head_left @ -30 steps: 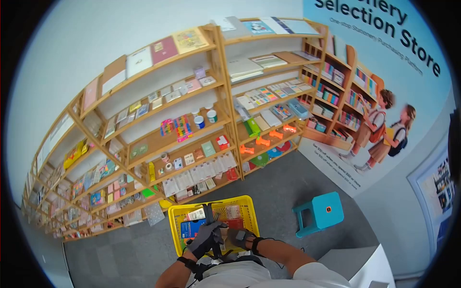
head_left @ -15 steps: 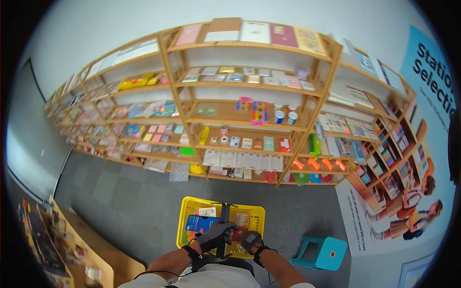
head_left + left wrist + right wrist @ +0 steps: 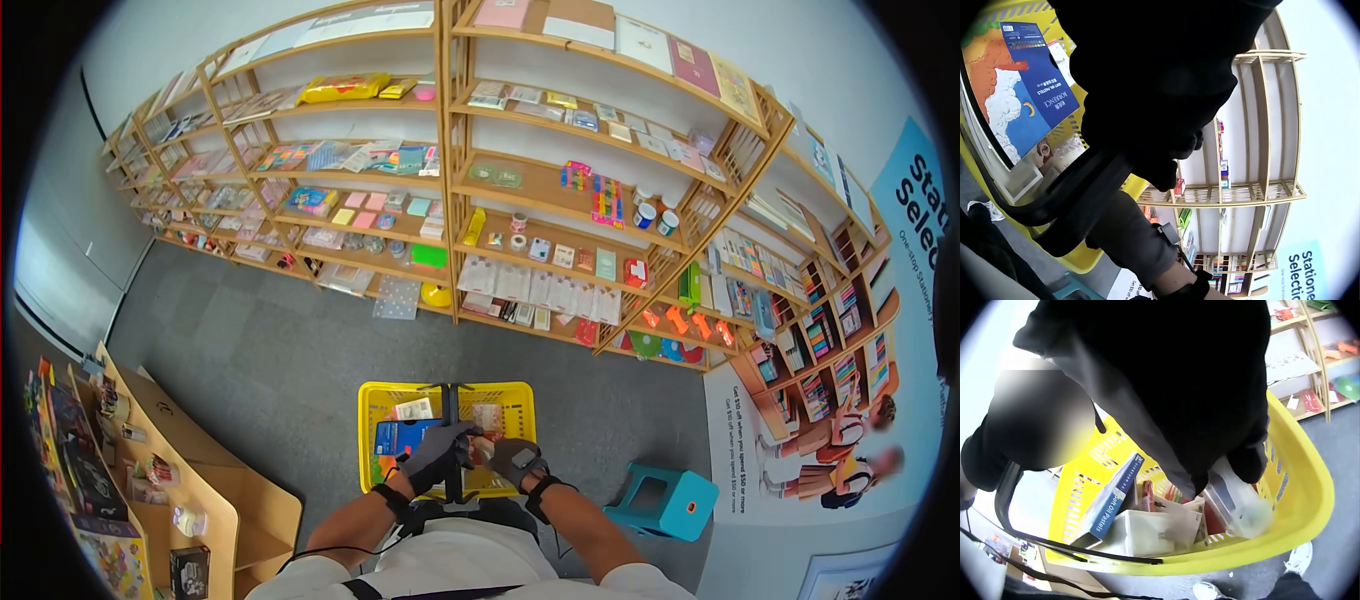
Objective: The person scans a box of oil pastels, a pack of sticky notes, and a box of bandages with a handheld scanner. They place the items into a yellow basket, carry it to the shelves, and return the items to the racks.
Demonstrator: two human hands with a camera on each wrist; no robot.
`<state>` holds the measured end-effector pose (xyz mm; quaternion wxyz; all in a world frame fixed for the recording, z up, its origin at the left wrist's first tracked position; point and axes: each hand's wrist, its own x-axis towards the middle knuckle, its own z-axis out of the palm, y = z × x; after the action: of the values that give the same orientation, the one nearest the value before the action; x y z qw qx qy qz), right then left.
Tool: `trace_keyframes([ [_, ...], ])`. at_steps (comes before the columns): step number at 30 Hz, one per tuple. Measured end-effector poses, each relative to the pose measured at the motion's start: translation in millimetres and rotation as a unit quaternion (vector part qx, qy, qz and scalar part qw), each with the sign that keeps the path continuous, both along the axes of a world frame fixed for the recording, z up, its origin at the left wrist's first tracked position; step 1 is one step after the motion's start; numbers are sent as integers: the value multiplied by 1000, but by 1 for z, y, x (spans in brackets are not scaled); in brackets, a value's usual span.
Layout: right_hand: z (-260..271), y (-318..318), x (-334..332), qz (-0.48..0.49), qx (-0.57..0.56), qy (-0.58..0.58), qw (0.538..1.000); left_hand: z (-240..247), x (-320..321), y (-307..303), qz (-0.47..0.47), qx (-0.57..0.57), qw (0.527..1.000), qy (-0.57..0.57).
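A yellow shopping basket (image 3: 527, 402) stands close in front of the person, its black handles (image 3: 452, 402) raised over the middle. My gloved left hand (image 3: 440, 458) grips the handles; its fingers are mostly dark in the left wrist view. My gloved right hand (image 3: 517, 458) is beside it, over the basket's right half. In the right wrist view its fingers pinch a clear plastic package (image 3: 1235, 503) inside the basket. A blue box of soft oil pastels (image 3: 1054, 87) leans at the left side, near a whitish translucent box (image 3: 1147, 532).
Wooden shelves (image 3: 560, 130) full of stationery run along the far wall. A teal stool (image 3: 685, 503) stands to the right on the grey floor (image 3: 290, 335). At the left is a wooden display unit (image 3: 225, 490) with boxes and small goods. A store poster (image 3: 770, 440) covers the right wall.
The head view has swung left, bringing the left display unit into sight and shifting the shelves and poster rightward. Both hands stay over the basket, the left at the handles throughout.
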<state>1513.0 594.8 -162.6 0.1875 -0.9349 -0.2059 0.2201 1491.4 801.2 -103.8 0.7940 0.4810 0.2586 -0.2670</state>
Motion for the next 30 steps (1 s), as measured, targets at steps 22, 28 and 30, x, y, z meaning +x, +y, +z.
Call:
trace_keyframes([
  [22,60,147,24,-310,527,305,730,10,7,227,132,-38,986,-97],
  [28,81,157,55,-313,559,259,723,-30,-3,263,101,210,936,-262],
  [30,87,153,79,-326,574,232,714,-58,0,289,163,61,968,-183],
])
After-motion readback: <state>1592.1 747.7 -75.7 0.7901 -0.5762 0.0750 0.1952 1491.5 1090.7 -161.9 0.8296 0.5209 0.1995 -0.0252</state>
